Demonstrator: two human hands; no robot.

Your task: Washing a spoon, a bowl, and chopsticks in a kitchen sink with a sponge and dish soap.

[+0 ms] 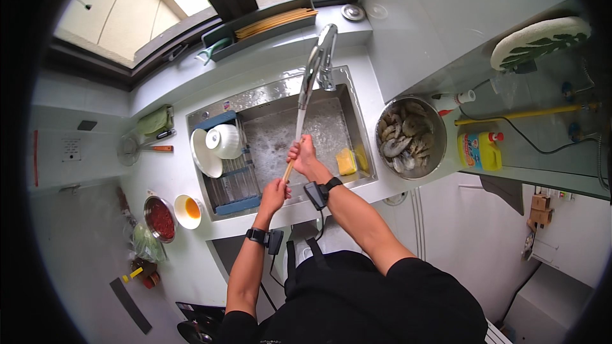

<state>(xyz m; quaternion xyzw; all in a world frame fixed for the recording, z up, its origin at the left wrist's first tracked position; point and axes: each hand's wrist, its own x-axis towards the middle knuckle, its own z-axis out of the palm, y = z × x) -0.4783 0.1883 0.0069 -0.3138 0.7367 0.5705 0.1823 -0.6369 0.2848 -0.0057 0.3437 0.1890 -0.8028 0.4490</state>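
Note:
Both hands are over the stainless steel sink (282, 124). My left hand (274, 196) grips the lower end of light wooden chopsticks (288, 171) near the sink's front edge. Further up, my right hand (302, 155) is closed around their upper part. Water runs from the chrome faucet (313, 64) onto my right hand. How many sticks are in my grip is hard to tell. A yellow sponge (346, 161) rests at the right front of the basin. On a roll-up drying rack (229, 191) over the sink's left side lie a white bowl (224, 141) and a white dish (203, 155).
Right of the sink stands a metal pot of raw shrimp (406, 138), beside a yellow detergent bottle (479, 151). On the left are a bowl of beaten egg (189, 211) and a metal bowl of red food (160, 220). Chopsticks and a green peeler (210, 51) occupy a sill tray (267, 26).

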